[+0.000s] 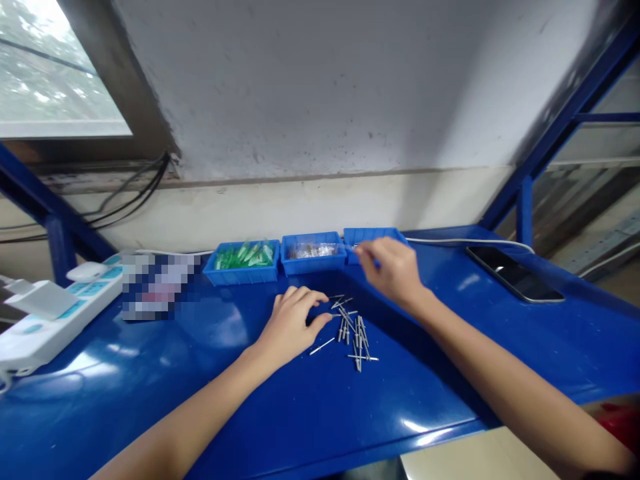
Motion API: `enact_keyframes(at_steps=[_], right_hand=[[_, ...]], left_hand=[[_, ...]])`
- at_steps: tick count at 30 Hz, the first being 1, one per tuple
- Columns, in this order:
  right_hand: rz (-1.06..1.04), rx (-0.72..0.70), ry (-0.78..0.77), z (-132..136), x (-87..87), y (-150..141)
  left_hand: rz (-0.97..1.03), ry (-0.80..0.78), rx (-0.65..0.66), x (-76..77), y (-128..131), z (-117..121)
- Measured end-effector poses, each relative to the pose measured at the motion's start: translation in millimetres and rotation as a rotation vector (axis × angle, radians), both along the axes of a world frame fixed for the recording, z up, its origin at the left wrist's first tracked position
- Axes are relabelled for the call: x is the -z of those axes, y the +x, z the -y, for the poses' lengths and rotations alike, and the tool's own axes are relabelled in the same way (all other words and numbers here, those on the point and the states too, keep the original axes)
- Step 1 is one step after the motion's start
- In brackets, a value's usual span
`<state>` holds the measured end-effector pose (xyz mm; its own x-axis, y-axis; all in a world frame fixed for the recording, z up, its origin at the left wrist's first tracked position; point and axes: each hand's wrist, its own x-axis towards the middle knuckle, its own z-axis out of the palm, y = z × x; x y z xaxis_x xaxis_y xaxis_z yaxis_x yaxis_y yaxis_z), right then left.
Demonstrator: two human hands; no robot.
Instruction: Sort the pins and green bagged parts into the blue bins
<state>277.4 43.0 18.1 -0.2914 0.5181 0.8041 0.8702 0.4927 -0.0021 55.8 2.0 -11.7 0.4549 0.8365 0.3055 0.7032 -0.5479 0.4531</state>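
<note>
On the blue table lies a loose pile of thin metal blind rivets (359, 337), several of them crossing one another. My left hand (295, 320) rests at the pile's left side, thumb and fingers apart. Its thumb tip is close to one rivet; whether it touches is unclear. Raised in front of the right blue bin (367, 235), my right hand (393, 267) has its fingers pinched together. A faint, blurred thin thing shows at those fingertips, too unclear to name. My right hand hides part of that bin and its contents.
The left bin (213, 277) holds green pieces; the middle bin (300, 268) holds small clear-wrapped items. A white power strip (95, 303) and a pixelated item (157, 290) are at the left. A phone (515, 273) lies right, near a white cable (465, 241) along the wall.
</note>
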Motion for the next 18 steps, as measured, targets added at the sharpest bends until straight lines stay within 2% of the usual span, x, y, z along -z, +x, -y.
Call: enact_keyframes(at_steps=[2, 4, 6, 8, 11, 14, 18], right_hand=[[-0.094, 0.211, -0.049, -11, 0.4, 16], [-0.125, 0.235, -0.153, -14, 3.8, 22], [-0.093, 0.079, -0.267, -8, 7.8, 15], [-0.003, -0.145, -0.345, 3, 11.3, -1], [0.175, -0.371, -0.361, 20, 16.6, -28], [0.265, -0.404, -0.319, 29, 21.4, -42], [0.212, -0.337, -0.272, 29, 21.5, -42]], left_hand=[[-0.084, -0.002, 0.031, 1.7, 4, 0], [-0.113, 0.000, 0.039, 2.7, 4, 0], [-0.091, -0.005, 0.016, 3.4, 2, 0], [-0.047, -0.013, -0.017, 4.2, -2, -2], [0.033, -0.002, -0.049, 5.8, -9, -5], [0.110, 0.021, -0.033, 6.5, -14, -8], [0.233, 0.058, -0.043, 3.2, -15, -6]])
